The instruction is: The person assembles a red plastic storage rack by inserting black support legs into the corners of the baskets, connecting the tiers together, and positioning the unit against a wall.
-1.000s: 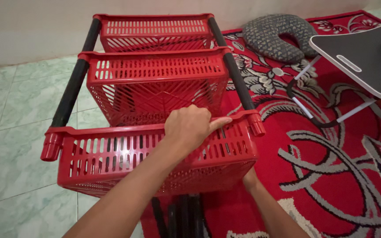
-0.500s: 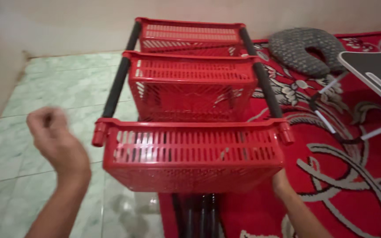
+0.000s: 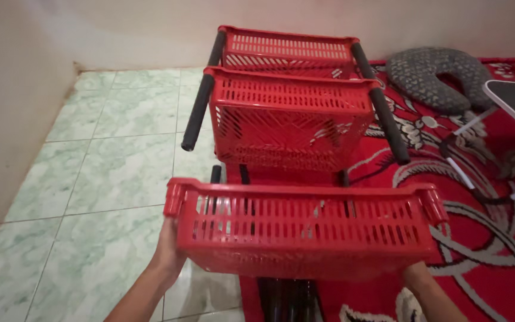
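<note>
Red plastic formed the basket (image 3: 305,229) that the left hand (image 3: 168,253) and right hand (image 3: 415,275) gripped by its two ends, level and apart from the black poles (image 3: 198,113) of the rack (image 3: 290,113) behind.

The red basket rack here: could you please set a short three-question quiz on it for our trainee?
1. True or false: the nearest basket is joined to the black poles.
2. Which hands hold that basket? A) left only B) right only C) both
3. What grey thing lies on the carpet by the wall?

Key:
1. False; it sits apart from the pole ends, off the other two baskets.
2. C; the left hand takes its left end, the right hand shows under its right end.
3. A neck pillow.
</note>
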